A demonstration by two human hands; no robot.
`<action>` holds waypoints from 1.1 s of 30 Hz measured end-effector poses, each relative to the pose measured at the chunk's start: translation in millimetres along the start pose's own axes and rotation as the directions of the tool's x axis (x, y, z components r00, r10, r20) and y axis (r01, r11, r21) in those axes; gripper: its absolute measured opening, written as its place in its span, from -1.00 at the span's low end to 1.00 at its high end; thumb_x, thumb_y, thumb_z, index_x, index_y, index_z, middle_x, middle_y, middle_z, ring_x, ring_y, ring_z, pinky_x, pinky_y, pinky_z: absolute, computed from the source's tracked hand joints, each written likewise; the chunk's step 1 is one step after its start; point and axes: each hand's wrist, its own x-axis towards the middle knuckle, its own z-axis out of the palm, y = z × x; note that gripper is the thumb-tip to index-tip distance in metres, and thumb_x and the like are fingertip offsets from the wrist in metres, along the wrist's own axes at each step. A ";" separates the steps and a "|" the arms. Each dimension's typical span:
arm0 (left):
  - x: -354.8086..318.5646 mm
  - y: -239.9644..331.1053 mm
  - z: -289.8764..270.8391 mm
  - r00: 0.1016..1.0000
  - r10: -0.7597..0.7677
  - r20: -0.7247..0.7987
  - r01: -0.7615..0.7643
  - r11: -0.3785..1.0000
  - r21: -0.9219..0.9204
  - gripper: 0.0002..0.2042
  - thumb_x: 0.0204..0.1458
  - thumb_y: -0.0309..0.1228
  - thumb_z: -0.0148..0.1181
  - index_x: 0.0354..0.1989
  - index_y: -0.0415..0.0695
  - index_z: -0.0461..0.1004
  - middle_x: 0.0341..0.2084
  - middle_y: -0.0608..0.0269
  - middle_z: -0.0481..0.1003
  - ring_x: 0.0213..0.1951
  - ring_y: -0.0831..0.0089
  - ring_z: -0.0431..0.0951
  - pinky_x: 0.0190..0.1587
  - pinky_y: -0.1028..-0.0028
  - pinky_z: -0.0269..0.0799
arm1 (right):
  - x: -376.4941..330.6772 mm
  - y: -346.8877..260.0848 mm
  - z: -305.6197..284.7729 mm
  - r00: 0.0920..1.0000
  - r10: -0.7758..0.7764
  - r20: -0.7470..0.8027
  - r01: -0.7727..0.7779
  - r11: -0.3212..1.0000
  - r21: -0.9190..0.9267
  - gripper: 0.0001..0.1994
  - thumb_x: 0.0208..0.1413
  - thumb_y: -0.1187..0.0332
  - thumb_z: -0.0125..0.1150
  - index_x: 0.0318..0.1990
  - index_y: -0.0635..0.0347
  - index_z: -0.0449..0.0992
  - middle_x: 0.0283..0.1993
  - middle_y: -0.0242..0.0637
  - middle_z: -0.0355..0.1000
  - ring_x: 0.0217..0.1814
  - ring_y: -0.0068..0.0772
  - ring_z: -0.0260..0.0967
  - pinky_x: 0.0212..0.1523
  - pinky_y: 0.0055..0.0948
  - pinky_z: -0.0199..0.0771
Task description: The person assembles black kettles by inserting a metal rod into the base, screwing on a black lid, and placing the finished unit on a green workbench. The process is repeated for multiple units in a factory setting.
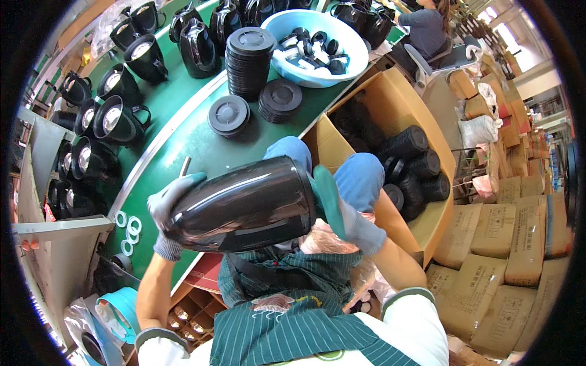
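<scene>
Across my lap lies a glossy black jug on its side, held between both hands; no handle shows on the side I see. My left hand, in a grey glove with green-coated fingers, wraps round its narrower left end. Against its wide right end presses my right hand in a matching glove, the fingertips partly hidden behind the rim. A thin metal rod sticks up beside my left hand. Just beyond the jug, stacks of round black discs stand on the green worktop.
Black jugs with silvery insides line the left side. A blue basin of small black and white parts stands far off. At right is an open carton of black discs; white rings lie at left. Another person sits far right.
</scene>
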 end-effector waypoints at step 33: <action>-1.9 78.5 87.3 0.966 0.097 0.240 -0.062 0.987 -0.147 -0.25 -0.37 -0.23 0.60 0.12 -0.20 0.51 0.00 -0.10 0.57 0.02 -0.01 0.62 0.12 0.17 0.52 | -51.7 -31.9 -67.7 0.951 -0.122 -0.284 0.170 0.974 0.151 -0.38 0.44 0.05 -0.07 0.48 0.31 0.19 0.43 -0.15 0.32 0.43 -0.32 0.28 0.48 -0.32 0.18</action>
